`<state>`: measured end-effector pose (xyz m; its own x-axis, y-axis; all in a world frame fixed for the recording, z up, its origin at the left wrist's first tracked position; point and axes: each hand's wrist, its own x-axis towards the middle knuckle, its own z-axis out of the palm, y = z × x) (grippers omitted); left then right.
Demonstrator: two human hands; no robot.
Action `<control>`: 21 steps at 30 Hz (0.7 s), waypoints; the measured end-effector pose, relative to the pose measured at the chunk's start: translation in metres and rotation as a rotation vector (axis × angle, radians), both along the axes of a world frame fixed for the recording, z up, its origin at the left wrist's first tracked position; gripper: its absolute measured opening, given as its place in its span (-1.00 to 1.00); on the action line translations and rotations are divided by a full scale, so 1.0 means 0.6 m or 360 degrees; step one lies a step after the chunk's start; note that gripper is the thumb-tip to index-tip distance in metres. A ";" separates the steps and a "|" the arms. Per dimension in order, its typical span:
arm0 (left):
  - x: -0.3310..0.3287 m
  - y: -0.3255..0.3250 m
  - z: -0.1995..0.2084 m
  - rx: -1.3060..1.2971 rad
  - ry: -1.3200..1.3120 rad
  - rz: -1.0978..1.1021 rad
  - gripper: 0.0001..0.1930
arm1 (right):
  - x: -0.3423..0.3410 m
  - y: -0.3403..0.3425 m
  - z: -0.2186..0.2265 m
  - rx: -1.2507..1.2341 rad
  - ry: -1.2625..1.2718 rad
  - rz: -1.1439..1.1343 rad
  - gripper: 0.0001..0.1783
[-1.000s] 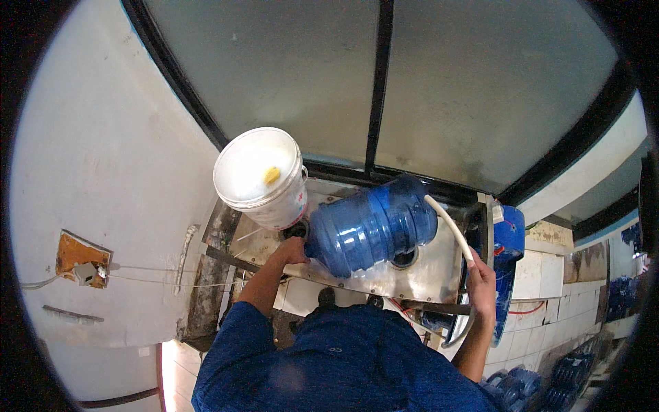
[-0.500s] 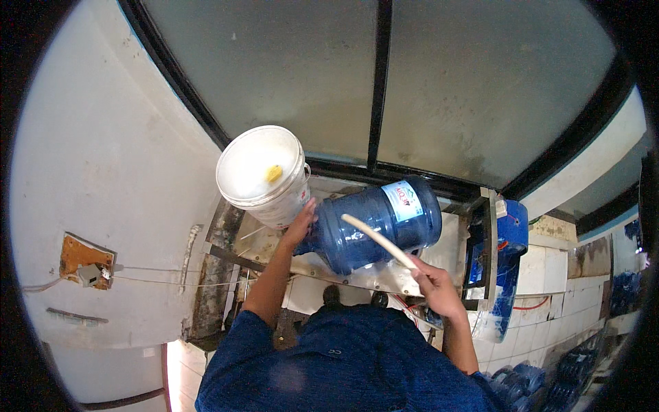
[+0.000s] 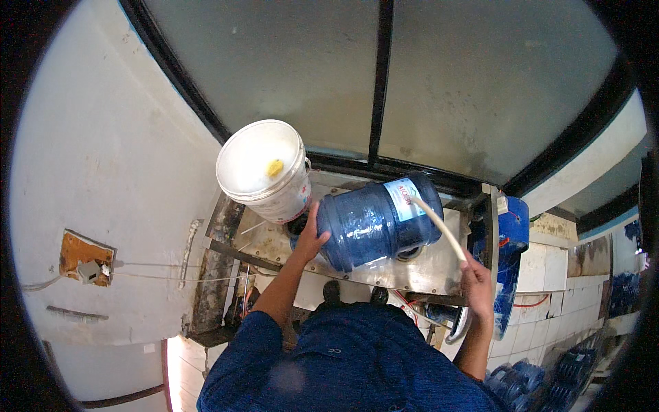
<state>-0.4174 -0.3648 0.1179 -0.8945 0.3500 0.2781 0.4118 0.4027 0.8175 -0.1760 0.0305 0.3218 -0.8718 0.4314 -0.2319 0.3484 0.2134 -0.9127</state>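
A large blue water jug (image 3: 357, 226) lies on its side on a metal-topped stand (image 3: 374, 277), its neck end toward the left and a pale label near its base. My left hand (image 3: 312, 237) is closed against the jug's neck end, thumb and fingers apart around its shoulder; the neck is mostly hidden. In my right hand (image 3: 476, 280) is a curved, cream-coloured hose (image 3: 445, 229), gripped low. Its free tip passes over the jug's label near the base. Whether the tip touches the jug, I cannot tell.
A white bucket (image 3: 302, 200) with white suds and a yellow sponge (image 3: 274, 168) stands behind my left hand. Frosted glass panels (image 3: 480, 103) rise behind the stand. A blue plastic container (image 3: 511, 230) is at the right, several blue jugs (image 3: 515, 381) at lower right.
My right hand has moved right and slightly down, carrying the hose from the jug's middle to its base end. My left hand has shifted slightly right along the jug's neck end.
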 end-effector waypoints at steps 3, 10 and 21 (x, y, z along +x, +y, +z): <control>-0.003 -0.040 0.003 -0.0315 -0.0370 -0.0164 0.36 | 0.012 0.035 -0.003 0.0048 -0.0044 -0.0143 -0.55; -0.039 -0.077 -0.030 -0.1856 -0.0830 -0.0667 0.06 | -0.001 0.053 -0.025 0.0083 -0.0041 -0.0177 -0.56; -0.039 -0.114 -0.030 -0.1083 -0.0331 0.0127 -0.26 | -0.011 -0.062 0.023 -0.0156 -0.0088 0.0329 -0.55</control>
